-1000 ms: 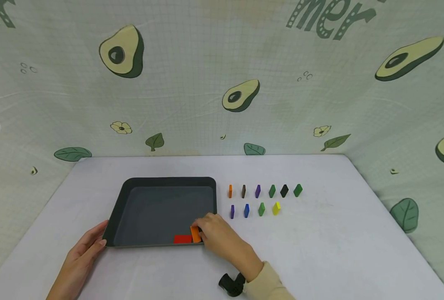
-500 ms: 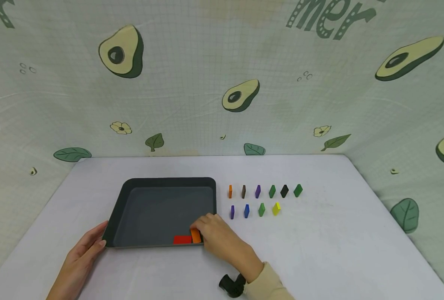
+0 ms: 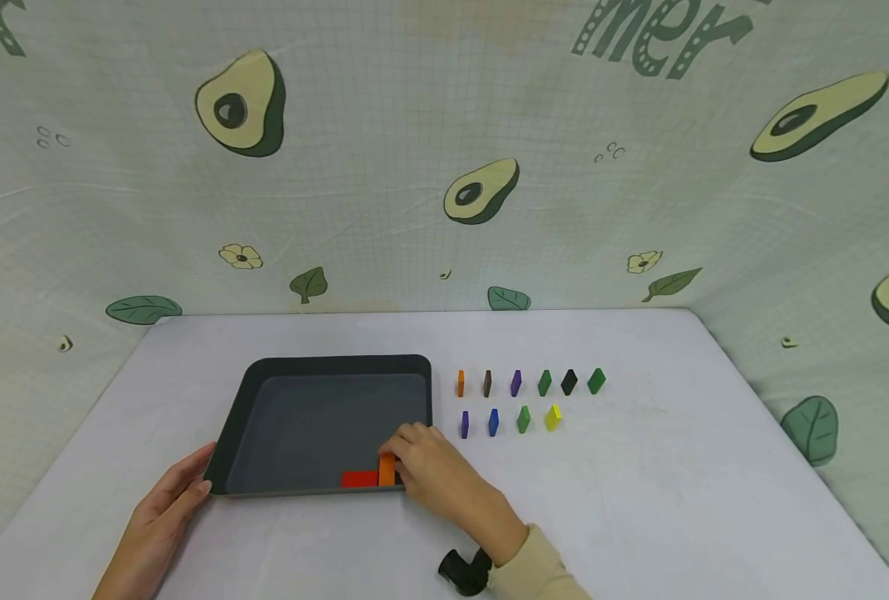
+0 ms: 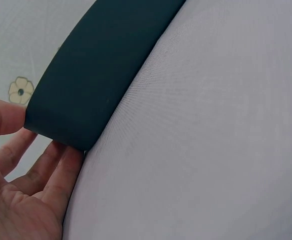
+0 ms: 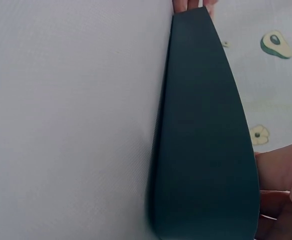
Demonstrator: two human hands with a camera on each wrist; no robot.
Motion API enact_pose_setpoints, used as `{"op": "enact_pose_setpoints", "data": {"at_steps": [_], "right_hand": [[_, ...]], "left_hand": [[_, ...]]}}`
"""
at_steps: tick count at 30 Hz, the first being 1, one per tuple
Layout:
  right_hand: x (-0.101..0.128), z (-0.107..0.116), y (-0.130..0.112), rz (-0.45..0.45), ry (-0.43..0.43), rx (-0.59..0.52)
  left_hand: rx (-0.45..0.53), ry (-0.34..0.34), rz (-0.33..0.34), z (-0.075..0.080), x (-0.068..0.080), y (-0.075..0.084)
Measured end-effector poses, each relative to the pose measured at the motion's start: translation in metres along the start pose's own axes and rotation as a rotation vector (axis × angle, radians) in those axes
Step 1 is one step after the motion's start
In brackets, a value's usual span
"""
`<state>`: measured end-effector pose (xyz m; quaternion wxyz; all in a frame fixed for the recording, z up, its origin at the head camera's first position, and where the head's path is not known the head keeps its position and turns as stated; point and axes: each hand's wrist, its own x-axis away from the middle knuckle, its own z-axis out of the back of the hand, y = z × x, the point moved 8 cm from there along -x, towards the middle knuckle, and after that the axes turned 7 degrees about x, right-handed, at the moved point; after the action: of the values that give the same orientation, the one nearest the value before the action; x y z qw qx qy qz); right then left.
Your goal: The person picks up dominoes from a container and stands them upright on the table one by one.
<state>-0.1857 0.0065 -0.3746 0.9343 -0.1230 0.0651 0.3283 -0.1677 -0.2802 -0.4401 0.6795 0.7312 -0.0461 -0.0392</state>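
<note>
A dark grey tray (image 3: 264, 371) lies on the white table. In its near right corner a red block (image 3: 358, 479) lies flat, and an orange block (image 3: 387, 469) stands against it. My right hand (image 3: 423, 461) pinches the orange block over the tray's near right rim. My left hand (image 3: 177, 493) rests with straight fingers against the tray's near left corner (image 4: 53, 127). The right wrist view shows only the tray's outer wall (image 5: 206, 150) and part of my palm (image 5: 286, 185).
Two rows of small upright coloured blocks stand right of the tray: orange (image 3: 461, 383), brown, purple, green, black, green behind; purple (image 3: 464, 424), blue, green, yellow (image 3: 553, 417) in front. A black wrist-camera mount (image 3: 462, 571) sits by my right sleeve. An avocado-print cloth walls the table.
The orange block and the red block have shifted slightly left in the tray under my right hand. The left hand has stayed at the tray's corner.
</note>
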Motion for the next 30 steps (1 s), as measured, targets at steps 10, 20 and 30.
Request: {"op": "enact_pose_setpoints", "data": {"at_steps": [10, 20, 30], "right_hand": [[0.0004, 0.0022, -0.0013, -0.003, 0.048, -0.008], [-0.0006, 0.0048, -0.0044, 0.011, 0.042, 0.011], [0.002, 0.0093, -0.0034, 0.016, 0.02, 0.014]], "left_hand": [[0.002, 0.001, -0.004, 0.0003, 0.0003, -0.0002], [0.001, 0.009, 0.002, 0.0007, -0.0001, -0.0004], [0.002, 0.015, 0.006, 0.0014, -0.0001, -0.0017]]}}
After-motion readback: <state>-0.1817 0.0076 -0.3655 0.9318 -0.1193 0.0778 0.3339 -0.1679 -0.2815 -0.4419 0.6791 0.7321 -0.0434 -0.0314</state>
